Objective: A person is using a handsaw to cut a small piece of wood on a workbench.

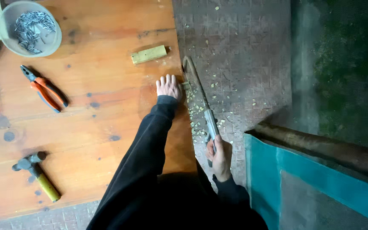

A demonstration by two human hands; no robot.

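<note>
Left hand: laid flat, fingers spread, pressed on a small wood piece at the right edge of the wooden board; nothing is gripped.
Right hand: closed around the grey handle of a hand saw.
Saw position: the blade is run beside the board's edge, against the held piece.
Step in hand: judged to be sawing; wood chips are scattered on the tiled floor.
Next move: steady strokes and firm downward pressure are called for.
Nearby: a cut block, pliers, a hammer and a bowl of nails are left untouched.
</note>
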